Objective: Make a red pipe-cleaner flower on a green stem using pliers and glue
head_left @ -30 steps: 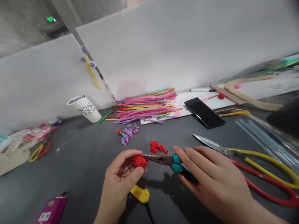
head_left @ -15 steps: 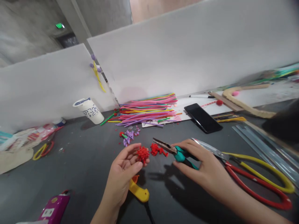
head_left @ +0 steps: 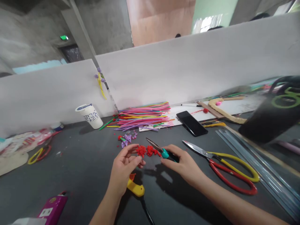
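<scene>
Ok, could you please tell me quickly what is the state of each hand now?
Left hand: closed, holding the red ball.
Right hand: closed, holding the pliers.

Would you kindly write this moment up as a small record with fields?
Left hand: holds a spiky red ball
Right hand: holds metal pliers with teal-and-black handles
Behind pliers: heap of red scraps
Near left hand: yellow handle with black cord
Right side: large metal scissors, one handle yellow, one red
Back: bundle of thin multicoloured stems, rectangular black phone
</scene>
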{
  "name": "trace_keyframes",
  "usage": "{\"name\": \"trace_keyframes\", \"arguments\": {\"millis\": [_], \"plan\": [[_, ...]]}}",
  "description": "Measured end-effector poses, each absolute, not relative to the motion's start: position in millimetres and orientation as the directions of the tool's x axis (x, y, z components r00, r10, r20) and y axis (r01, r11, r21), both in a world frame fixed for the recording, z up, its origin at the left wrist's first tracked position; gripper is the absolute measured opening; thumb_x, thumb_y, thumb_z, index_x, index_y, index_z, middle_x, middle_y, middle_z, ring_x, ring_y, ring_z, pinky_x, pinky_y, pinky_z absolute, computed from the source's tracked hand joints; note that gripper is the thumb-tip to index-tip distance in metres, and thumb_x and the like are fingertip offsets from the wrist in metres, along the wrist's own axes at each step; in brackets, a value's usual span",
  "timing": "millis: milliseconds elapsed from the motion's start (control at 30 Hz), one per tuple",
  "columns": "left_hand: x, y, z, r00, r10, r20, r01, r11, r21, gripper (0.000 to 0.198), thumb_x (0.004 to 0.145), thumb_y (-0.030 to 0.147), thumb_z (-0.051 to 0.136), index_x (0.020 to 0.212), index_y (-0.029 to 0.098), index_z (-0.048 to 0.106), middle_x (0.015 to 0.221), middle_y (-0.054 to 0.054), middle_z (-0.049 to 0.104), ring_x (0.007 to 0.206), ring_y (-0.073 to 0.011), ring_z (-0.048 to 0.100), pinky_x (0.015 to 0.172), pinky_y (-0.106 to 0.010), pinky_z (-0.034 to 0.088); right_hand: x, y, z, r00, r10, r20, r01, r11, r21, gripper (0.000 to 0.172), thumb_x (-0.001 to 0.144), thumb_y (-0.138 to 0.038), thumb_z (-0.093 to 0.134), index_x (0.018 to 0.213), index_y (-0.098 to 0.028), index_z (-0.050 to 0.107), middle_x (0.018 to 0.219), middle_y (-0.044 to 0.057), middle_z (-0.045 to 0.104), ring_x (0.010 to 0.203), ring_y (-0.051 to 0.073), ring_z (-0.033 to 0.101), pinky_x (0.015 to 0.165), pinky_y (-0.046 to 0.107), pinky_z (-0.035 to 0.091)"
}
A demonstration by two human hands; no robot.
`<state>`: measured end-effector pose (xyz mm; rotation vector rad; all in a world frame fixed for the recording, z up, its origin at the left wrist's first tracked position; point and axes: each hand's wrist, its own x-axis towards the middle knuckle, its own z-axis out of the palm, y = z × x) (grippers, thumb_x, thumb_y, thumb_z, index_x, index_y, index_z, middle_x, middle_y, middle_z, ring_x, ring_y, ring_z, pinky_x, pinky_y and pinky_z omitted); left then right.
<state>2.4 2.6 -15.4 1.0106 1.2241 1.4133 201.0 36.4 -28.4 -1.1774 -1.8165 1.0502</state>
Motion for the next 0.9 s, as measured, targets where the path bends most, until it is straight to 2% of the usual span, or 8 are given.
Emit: {"name": "trace_keyframes", "arguments": {"millis": [100,200,300,433,667,767,900], "plan": [[2.7,1.3,-16.0,-0.166,0.986,-0.004,-0.138,-0.020,0.990,0.030,0.071,0.021,0.072,0.101,0.018,0.065,0.084,0.000,0.067,0.059,-0.0143,0.067,0.055,-0.027,0.053,200.5,35.9,-29.1,-0.323,0.937,0.135,0.338,0.247,-0.908,0.023,0.075,-0.029,0.058,0.092,-0.016,0.065,0.085,0.003,0.062,0.083,0.020,0.057,0.076,0.032,0.042],[6.4,-1.2,-14.2,-0.155,0.988,0.009,-0.117,-0.028,0.993,0.027,0.075,0.022,0.068,0.102,0.018,0.066,0.080,-0.002,0.070,0.064,-0.0158,0.068,0.063,-0.028,0.053,200.8,36.9,-29.6,-0.311,0.939,0.145,0.337,0.251,-0.907,0.022,0.075,-0.029,0.058,0.091,-0.016,0.066,0.084,0.003,0.062,0.081,0.019,0.058,0.075,0.031,0.043],[12.7,-4.2,-11.9,-0.208,0.976,0.065,-0.078,-0.083,0.994,0.022,0.074,0.023,0.069,0.096,0.018,0.069,0.076,-0.002,0.072,0.066,-0.0167,0.067,0.068,-0.028,0.052,201.8,38.2,-30.2,-0.296,0.942,0.158,0.339,0.258,-0.905,0.021,0.075,-0.029,0.059,0.091,-0.017,0.066,0.083,0.002,0.063,0.080,0.019,0.058,0.075,0.031,0.043],[16.3,-5.7,-12.8,-0.244,0.965,0.095,-0.078,-0.117,0.990,0.015,0.070,0.022,0.071,0.084,0.019,0.069,0.073,-0.002,0.072,0.065,-0.0160,0.065,0.066,-0.027,0.051,203.0,37.7,-28.9,-0.303,0.939,0.162,0.343,0.266,-0.901,0.022,0.075,-0.029,0.059,0.093,-0.017,0.067,0.083,0.002,0.064,0.079,0.019,0.059,0.073,0.030,0.044],[10.8,-4.2,-12.5,-0.152,0.975,-0.164,-0.342,0.104,0.934,0.014,0.069,0.024,0.072,0.080,0.016,0.073,0.073,-0.003,0.071,0.062,-0.0134,0.062,0.061,-0.023,0.050,201.5,33.0,-21.9,-0.368,0.918,0.152,0.353,0.288,-0.890,0.019,0.073,-0.023,0.059,0.090,-0.019,0.067,0.081,0.001,0.061,0.077,0.018,0.058,0.071,0.029,0.044],[11.5,-6.4,-8.3,-0.114,0.970,-0.213,-0.462,0.138,0.876,0.023,0.063,0.025,0.077,0.084,0.016,0.074,0.078,-0.005,0.071,0.065,-0.0121,0.062,0.062,-0.020,0.049,199.2,31.6,-21.0,-0.380,0.908,0.179,0.368,0.326,-0.871,0.015,0.073,-0.020,0.059,0.086,-0.018,0.065,0.081,0.002,0.060,0.077,0.018,0.057,0.070,0.028,0.044],[12.9,-8.8,-4.9,-0.084,0.973,-0.215,-0.495,0.147,0.856,0.032,0.056,0.022,0.083,0.087,0.018,0.073,0.074,-0.001,0.069,0.061,-0.0086,0.060,0.058,-0.016,0.047,199.8,28.7,-19.3,-0.389,0.888,0.245,0.381,0.398,-0.834,0.015,0.072,-0.017,0.060,0.087,-0.018,0.064,0.081,0.002,0.060,0.076,0.017,0.058,0.069,0.027,0.046]]}}
